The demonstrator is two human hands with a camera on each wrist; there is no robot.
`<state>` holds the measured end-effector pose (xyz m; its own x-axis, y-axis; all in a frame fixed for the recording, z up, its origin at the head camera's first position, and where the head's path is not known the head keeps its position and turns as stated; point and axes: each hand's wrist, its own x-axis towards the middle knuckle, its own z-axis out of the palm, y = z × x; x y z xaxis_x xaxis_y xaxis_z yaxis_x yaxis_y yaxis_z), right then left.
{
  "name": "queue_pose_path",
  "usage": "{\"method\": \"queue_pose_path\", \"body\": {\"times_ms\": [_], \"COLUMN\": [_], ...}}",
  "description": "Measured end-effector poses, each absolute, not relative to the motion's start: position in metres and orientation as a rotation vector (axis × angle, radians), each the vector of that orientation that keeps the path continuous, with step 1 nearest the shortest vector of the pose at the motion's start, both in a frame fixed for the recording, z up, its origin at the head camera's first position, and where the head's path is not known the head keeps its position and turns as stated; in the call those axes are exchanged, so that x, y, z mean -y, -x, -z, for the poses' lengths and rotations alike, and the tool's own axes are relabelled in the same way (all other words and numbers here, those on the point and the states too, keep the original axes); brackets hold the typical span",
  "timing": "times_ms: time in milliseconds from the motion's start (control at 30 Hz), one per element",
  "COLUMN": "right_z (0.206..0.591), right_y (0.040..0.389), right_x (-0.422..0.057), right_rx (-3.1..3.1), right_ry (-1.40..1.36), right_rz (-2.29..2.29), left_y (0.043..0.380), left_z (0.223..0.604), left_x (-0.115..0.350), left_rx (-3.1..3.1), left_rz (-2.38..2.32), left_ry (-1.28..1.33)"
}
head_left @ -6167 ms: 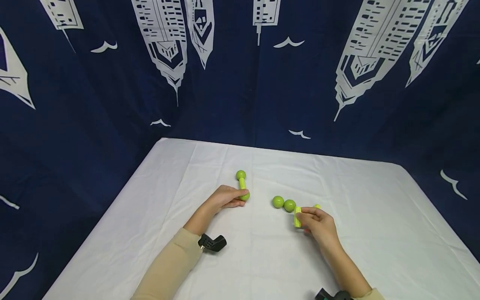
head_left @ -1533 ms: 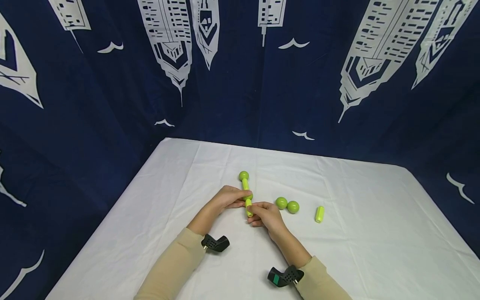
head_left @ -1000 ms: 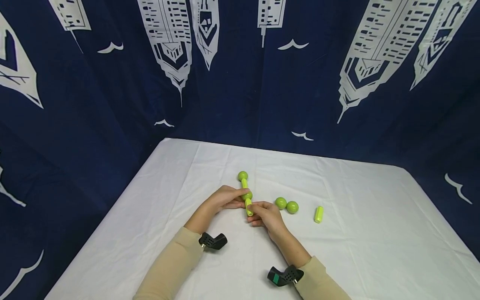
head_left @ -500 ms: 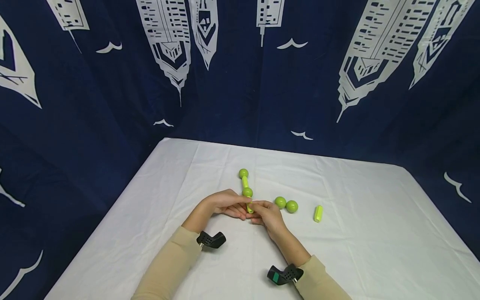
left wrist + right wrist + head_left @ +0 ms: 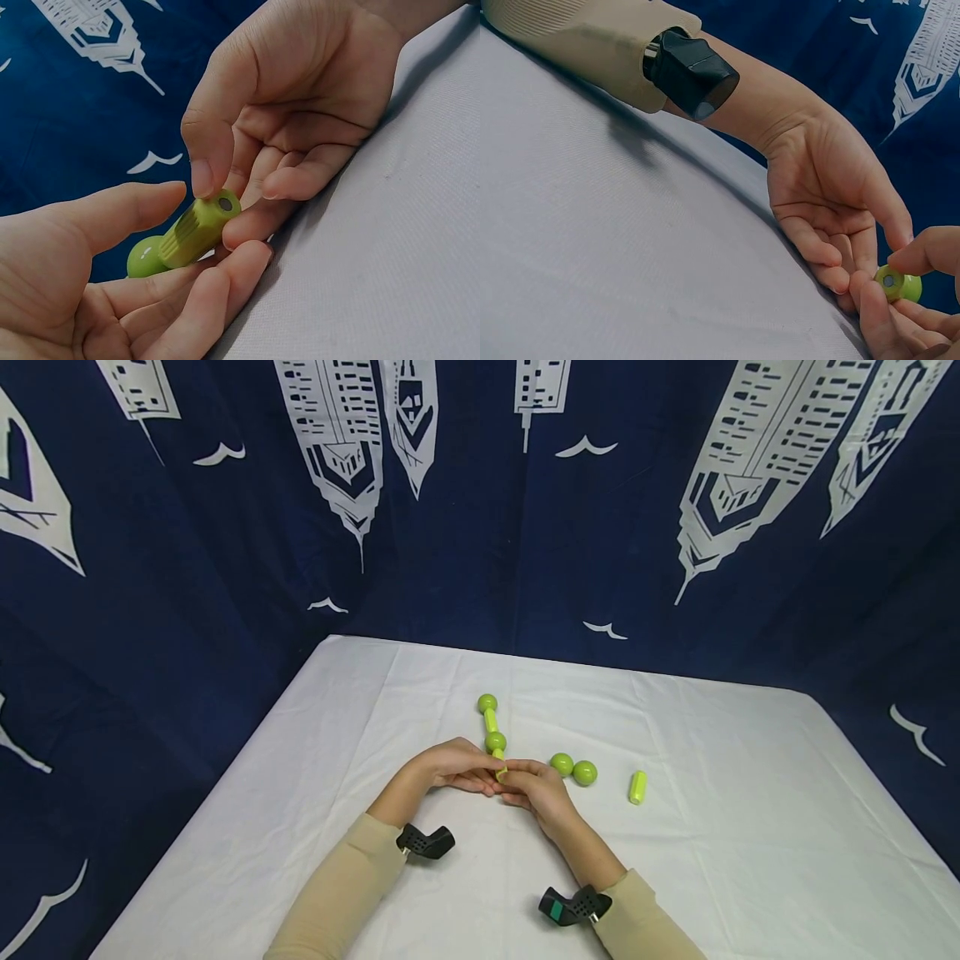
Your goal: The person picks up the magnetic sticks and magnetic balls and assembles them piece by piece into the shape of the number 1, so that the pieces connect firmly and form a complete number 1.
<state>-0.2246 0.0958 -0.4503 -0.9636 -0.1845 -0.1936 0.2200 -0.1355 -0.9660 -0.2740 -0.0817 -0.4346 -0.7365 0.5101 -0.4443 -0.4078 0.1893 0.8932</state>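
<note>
A lime-green chain lies across the middle of the cloth in the head view: a far ball [image 5: 487,703], a ribbed rod [image 5: 491,721], a near ball [image 5: 495,742] and a second rod [image 5: 196,229]. My right hand [image 5: 542,795] pinches that second rod between thumb and fingertips; its exposed end shows a round grey disc. My left hand [image 5: 459,766] is loosely cupped around the same rod. In the left wrist view its thumb is straight, with a narrow gap to the rod, and its fingers extend underneath. The far part of the chain is hidden in both wrist views.
Two loose green balls, a left one [image 5: 561,765] and a right one [image 5: 585,773], sit side by side right of my right hand. Farther right lies a single yellow-green rod [image 5: 637,787]. White cloth [image 5: 750,827] covers the table, and a navy printed curtain [image 5: 480,552] hangs behind.
My right hand brought a rod from the right to the chain's near end. My left hand slid from the near ball toward that rod. The chain shifted slightly away from me.
</note>
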Motion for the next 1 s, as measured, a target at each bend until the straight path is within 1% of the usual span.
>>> {"method": "queue_pose_path", "body": {"times_ms": [267, 733, 1000], "right_z": [0.4511, 0.4511, 0.4515], "right_y": [0.2255, 0.2267, 0.2269], "right_x": [-0.0979, -0.0969, -0.0964], "right_rx": [-1.863, -1.854, -1.876], "right_ry": [0.006, -0.029, -0.048], "right_rz": [2.144, 2.158, 2.146], "left_y": [0.2727, 0.2786, 0.2794], "left_z": [0.4337, 0.4369, 0.4376], "left_x": [0.0791, 0.0832, 0.0850], "left_rx": [-1.772, -1.804, -1.813], "left_rz": [-1.640, -1.708, -1.714], "left_ry": [-0.059, 0.019, 0.019]}}
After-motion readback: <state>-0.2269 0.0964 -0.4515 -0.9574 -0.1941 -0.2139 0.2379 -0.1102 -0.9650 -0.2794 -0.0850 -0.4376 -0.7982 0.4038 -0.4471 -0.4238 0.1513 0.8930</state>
